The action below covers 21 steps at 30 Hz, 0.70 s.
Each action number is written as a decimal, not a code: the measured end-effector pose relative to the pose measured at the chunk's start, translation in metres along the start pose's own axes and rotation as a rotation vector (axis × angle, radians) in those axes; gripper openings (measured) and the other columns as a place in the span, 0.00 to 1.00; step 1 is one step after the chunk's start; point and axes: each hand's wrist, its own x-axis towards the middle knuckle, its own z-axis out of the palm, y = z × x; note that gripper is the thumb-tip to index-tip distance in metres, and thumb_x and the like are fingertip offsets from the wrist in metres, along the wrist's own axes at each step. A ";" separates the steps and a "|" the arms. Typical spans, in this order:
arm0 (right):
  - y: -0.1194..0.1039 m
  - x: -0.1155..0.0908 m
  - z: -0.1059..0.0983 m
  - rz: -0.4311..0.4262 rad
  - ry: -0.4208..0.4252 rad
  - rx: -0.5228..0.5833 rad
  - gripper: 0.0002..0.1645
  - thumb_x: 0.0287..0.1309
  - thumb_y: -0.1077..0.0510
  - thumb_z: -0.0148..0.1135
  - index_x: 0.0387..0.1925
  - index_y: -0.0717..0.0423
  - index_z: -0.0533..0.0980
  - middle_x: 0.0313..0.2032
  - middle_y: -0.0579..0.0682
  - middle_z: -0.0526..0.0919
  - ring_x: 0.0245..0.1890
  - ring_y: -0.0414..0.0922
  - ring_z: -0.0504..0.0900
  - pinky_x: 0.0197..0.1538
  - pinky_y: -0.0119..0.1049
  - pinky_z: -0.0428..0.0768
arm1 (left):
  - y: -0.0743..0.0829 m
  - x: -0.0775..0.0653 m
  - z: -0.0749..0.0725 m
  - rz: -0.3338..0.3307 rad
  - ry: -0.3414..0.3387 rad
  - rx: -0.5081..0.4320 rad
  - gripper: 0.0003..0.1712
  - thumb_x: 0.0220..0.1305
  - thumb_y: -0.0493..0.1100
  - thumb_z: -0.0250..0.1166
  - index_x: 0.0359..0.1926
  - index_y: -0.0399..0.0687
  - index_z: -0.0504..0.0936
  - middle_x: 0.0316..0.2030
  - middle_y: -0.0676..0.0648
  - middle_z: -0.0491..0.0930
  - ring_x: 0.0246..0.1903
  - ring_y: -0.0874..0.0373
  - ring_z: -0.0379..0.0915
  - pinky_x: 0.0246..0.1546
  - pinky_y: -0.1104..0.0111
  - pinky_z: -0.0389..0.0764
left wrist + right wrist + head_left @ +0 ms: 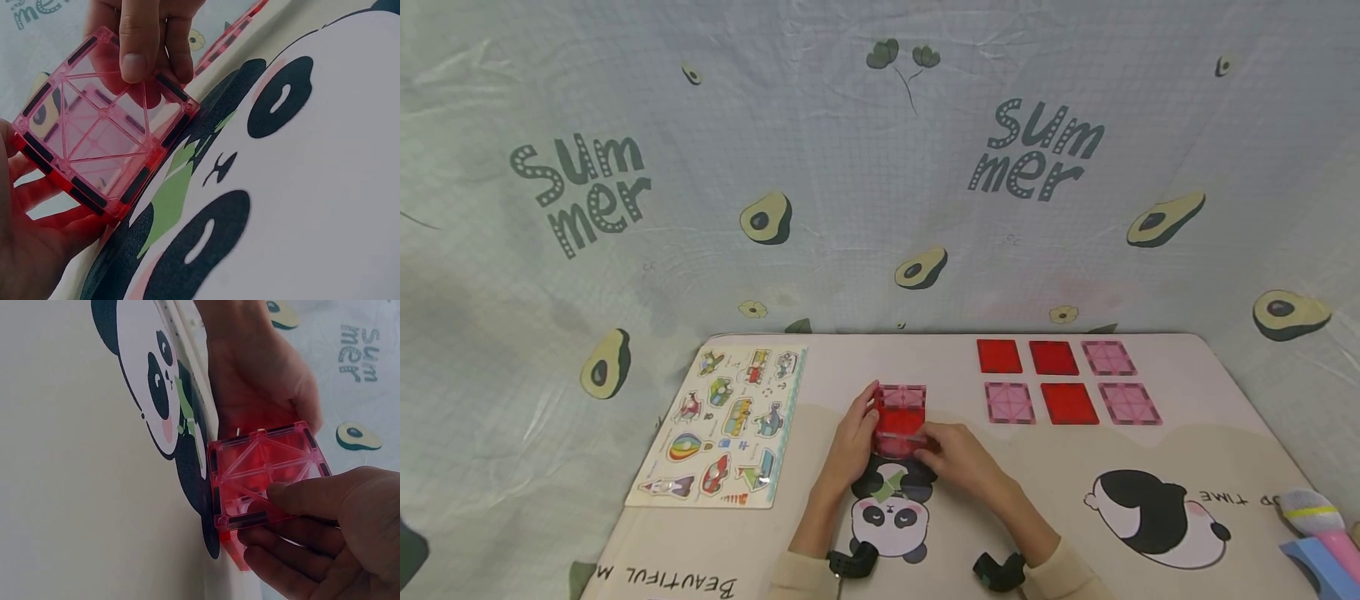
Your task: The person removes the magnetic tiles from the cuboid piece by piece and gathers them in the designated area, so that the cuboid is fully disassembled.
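An open box of see-through magnetic tiles stands on the table at the panda's feet in the head view. Its front is a pink magnetic tile (103, 115) with crossed ribs, its far wall is another pink tile (902, 396), and red shows between them. My left hand (852, 437) holds the box's left side, fingers along the red wall and thumb near the top corner. On the other side my right hand (962, 454) pinches the front pink tile, its thumb on the face in the right wrist view. The fingers behind that tile are partly hidden.
Red tiles (1070, 404) and pink tiles (1010, 403) lie in two rows at the back right. A picture puzzle board (763, 497) lies on the left. At the right edge are a toy microphone (1311, 510) and a blue object (1307, 557).
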 end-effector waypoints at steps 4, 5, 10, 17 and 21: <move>-0.003 -0.001 -0.002 -0.002 -0.013 -0.006 0.08 0.56 0.62 0.72 0.38 0.56 0.81 0.27 0.44 0.84 0.26 0.36 0.73 0.32 0.24 0.78 | -0.001 0.000 0.000 0.002 0.001 0.000 0.30 0.76 0.43 0.45 0.77 0.50 0.59 0.72 0.42 0.66 0.72 0.43 0.64 0.71 0.45 0.66; -0.003 -0.001 -0.002 -0.001 -0.017 -0.009 0.08 0.56 0.62 0.72 0.38 0.55 0.81 0.27 0.44 0.84 0.26 0.36 0.73 0.32 0.24 0.78 | -0.001 0.000 0.000 0.005 0.000 0.000 0.30 0.76 0.43 0.45 0.77 0.50 0.59 0.72 0.42 0.66 0.71 0.43 0.64 0.71 0.45 0.66; -0.006 -0.003 -0.006 0.003 -0.029 -0.013 0.08 0.56 0.62 0.72 0.38 0.55 0.81 0.27 0.44 0.84 0.26 0.36 0.74 0.33 0.24 0.79 | -0.001 0.001 0.000 0.004 -0.002 0.003 0.30 0.76 0.43 0.44 0.77 0.51 0.59 0.72 0.41 0.66 0.71 0.43 0.64 0.72 0.45 0.65; -0.009 -0.008 -0.012 0.016 -0.029 -0.013 0.09 0.58 0.60 0.71 0.40 0.55 0.82 0.27 0.42 0.83 0.26 0.35 0.73 0.33 0.23 0.79 | -0.002 0.001 0.000 0.006 -0.001 -0.004 0.30 0.76 0.42 0.45 0.77 0.47 0.59 0.72 0.40 0.66 0.72 0.42 0.63 0.72 0.44 0.64; -0.010 -0.012 -0.016 0.030 -0.033 -0.006 0.08 0.59 0.58 0.70 0.40 0.54 0.82 0.28 0.42 0.85 0.28 0.34 0.76 0.35 0.23 0.81 | -0.001 0.000 0.000 0.008 -0.008 -0.005 0.31 0.75 0.42 0.45 0.77 0.46 0.58 0.73 0.41 0.65 0.72 0.42 0.62 0.72 0.44 0.64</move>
